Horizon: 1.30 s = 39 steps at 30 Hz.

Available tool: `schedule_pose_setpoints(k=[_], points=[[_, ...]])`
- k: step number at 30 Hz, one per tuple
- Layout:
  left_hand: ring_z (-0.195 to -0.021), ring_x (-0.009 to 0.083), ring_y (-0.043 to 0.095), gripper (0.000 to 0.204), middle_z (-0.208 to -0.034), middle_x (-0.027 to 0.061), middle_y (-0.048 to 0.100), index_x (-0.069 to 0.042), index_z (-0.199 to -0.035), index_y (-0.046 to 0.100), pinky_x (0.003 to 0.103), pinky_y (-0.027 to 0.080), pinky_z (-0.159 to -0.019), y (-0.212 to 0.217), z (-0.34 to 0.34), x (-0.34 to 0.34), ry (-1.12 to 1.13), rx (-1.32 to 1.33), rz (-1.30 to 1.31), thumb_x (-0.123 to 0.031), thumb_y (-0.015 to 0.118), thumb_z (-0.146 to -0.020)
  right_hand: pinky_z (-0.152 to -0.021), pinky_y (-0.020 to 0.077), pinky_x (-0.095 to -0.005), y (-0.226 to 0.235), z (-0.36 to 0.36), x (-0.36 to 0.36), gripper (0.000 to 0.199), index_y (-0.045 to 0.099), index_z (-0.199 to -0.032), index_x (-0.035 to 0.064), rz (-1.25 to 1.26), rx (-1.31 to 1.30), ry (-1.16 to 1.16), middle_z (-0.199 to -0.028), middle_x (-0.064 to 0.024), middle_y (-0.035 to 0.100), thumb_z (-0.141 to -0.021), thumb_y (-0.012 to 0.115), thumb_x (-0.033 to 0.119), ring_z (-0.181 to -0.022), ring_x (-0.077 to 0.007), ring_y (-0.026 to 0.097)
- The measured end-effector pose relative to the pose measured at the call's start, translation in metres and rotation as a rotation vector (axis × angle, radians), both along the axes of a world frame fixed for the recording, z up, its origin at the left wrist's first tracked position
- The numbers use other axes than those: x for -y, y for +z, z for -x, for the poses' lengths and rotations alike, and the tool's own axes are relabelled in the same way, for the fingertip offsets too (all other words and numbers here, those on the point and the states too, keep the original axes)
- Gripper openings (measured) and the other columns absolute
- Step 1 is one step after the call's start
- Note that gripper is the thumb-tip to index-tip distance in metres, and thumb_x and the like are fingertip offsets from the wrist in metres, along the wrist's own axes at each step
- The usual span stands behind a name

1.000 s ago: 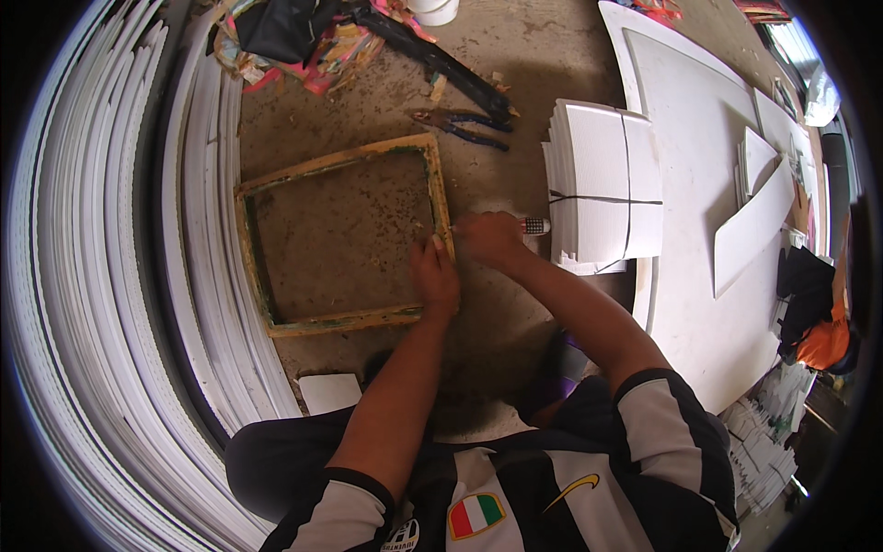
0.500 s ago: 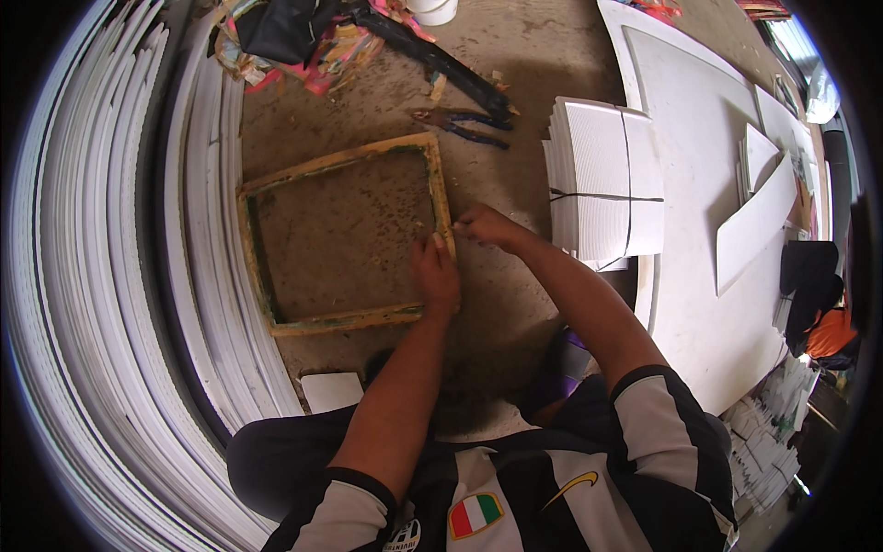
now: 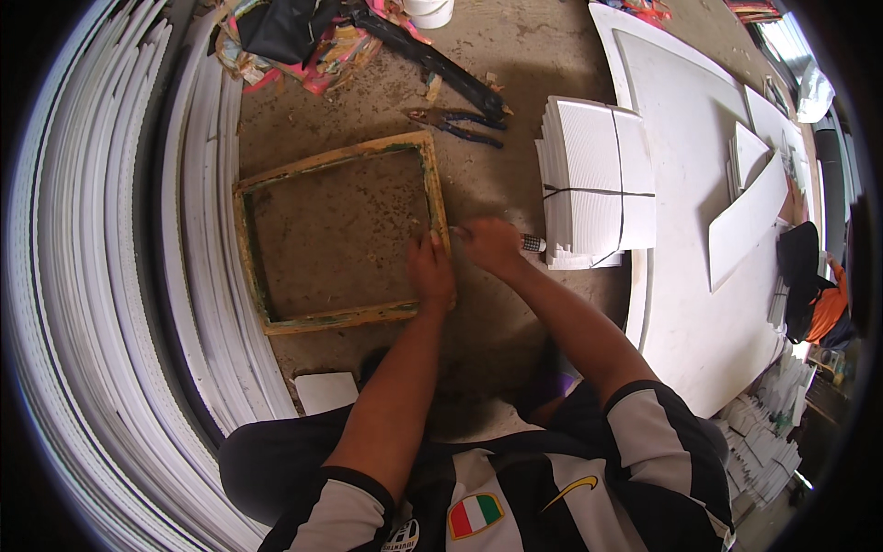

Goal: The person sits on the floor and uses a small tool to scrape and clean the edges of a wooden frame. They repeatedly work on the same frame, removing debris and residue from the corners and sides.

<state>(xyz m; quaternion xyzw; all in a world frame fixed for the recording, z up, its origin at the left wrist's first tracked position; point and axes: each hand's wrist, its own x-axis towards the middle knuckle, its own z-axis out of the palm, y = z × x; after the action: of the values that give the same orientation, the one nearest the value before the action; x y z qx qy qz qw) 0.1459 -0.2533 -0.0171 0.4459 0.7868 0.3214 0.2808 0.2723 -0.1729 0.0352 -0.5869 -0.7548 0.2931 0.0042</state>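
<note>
A rectangular wooden frame (image 3: 337, 158), with chipped yellow and green paint, lies flat on the ground in front of me. My left hand (image 3: 430, 270) grips its right rail near the lower right corner. Just outside that same rail, my right hand (image 3: 490, 245) is closed round a hand tool with a dark checkered handle (image 3: 533, 243). The handle's end sticks out on the right of the fist. A narrow bit of the tool shows at the rail; its exact kind is hidden by my fingers.
Dark-handled pliers (image 3: 457, 123) lie beyond the frame. White sheets (image 3: 101, 230) are stacked along the left. On the right are a strapped white bundle (image 3: 602, 170) and large white boards (image 3: 699, 230). Colourful scraps (image 3: 340, 64) and a white bucket (image 3: 430, 12) sit at the far side.
My right hand has turned and moved slightly to the right, so the tool's checkered handle now shows behind the fist. My left hand stays on the wooden frame.
</note>
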Motion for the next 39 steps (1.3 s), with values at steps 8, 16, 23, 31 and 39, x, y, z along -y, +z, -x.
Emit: schedule_pose_setpoints(k=[8,16,23,31,39], points=[[-0.111,0.0429,0.059,0.046,-0.12,0.0272,0.057,0.002,-0.142,0.057,0.05,0.047,-0.095,0.005,0.002,-0.001,-0.023,0.03,0.008,-0.03,0.043,-0.111,-0.075,0.0573,-0.052,-0.006,0.002,0.005,0.031,0.078,-0.097,0.0143,-0.02,-0.004,0.001,-0.088,-0.0157,0.074,-0.098,0.059,0.039,-0.084,-0.0382,0.073],[-0.115,0.0432,0.058,0.045,-0.124,0.0278,0.057,0.002,-0.143,0.056,0.049,0.048,-0.097,0.005,0.004,0.0,-0.009,0.011,-0.036,-0.026,0.045,-0.11,-0.071,0.0574,-0.0515,0.003,0.012,0.009,0.035,0.076,-0.091,0.0122,0.017,0.026,-0.008,-0.085,-0.016,0.073,-0.099,0.058,0.041,-0.081,-0.0385,0.072],[-0.099,0.0424,0.062,0.034,-0.108,0.0231,0.066,0.002,-0.128,0.067,0.051,0.05,-0.087,0.012,-0.001,0.01,-0.018,-0.03,-0.118,-0.019,0.054,-0.105,-0.074,0.058,-0.0507,0.01,0.01,0.003,0.026,0.076,-0.093,0.0087,-0.108,0.081,0.205,-0.091,-0.0157,0.075,-0.095,0.058,0.028,-0.082,-0.0371,0.073],[-0.097,0.0404,0.064,0.033,-0.111,0.0222,0.066,0.001,-0.129,0.067,0.05,0.052,-0.083,0.007,-0.003,0.016,-0.079,-0.3,-0.1,-0.011,0.06,-0.099,-0.078,0.0578,-0.0503,0.006,0.011,-0.009,0.025,0.076,-0.094,0.0095,0.205,-0.087,-0.046,-0.097,-0.0162,0.075,-0.093,0.058,0.027,-0.09,-0.0353,0.073],[-0.096,0.0393,0.064,0.033,-0.111,0.0218,0.066,0.002,-0.129,0.066,0.048,0.053,-0.082,0.016,0.002,0.015,-0.086,-0.255,-0.064,-0.011,0.059,-0.1,-0.08,0.0556,-0.047,0.013,0.011,-0.013,0.03,0.075,-0.098,0.006,0.102,0.032,0.231,-0.093,-0.021,0.072,-0.094,0.063,0.033,-0.089,-0.0401,0.071]])
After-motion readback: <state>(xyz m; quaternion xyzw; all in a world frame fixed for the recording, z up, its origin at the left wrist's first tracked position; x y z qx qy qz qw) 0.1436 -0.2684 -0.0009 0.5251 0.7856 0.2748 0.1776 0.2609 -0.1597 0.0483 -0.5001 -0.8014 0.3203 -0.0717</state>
